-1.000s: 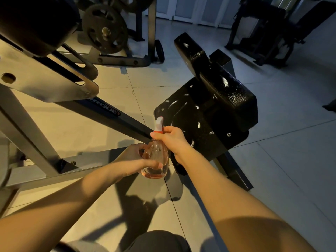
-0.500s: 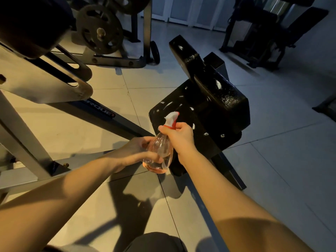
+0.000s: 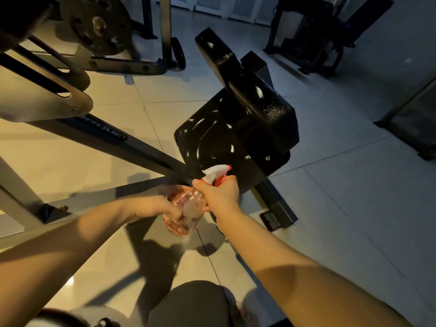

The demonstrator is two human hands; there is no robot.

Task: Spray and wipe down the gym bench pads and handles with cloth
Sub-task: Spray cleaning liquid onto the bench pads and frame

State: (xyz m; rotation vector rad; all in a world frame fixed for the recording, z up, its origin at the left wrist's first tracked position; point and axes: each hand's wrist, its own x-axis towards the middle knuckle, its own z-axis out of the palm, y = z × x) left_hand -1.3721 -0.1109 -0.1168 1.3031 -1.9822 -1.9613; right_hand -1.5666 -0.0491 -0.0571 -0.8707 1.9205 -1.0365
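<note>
Head: translucent bulbous bottle (image 3: 188, 210), glossy pad (image 3: 212, 142)

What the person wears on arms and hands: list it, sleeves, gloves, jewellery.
Both forearms are bare as far as the frame shows; no sleeves appear. The left hand and right hand wear no gloves. No watch, band or ring is visible, though the light is dim.

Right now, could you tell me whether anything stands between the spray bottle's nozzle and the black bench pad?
Nothing visible does. The nozzle sits just before the black bench pad with only air between; the right hand grips the neck behind it, and the left hand holds the spray bottle by its body.
</note>
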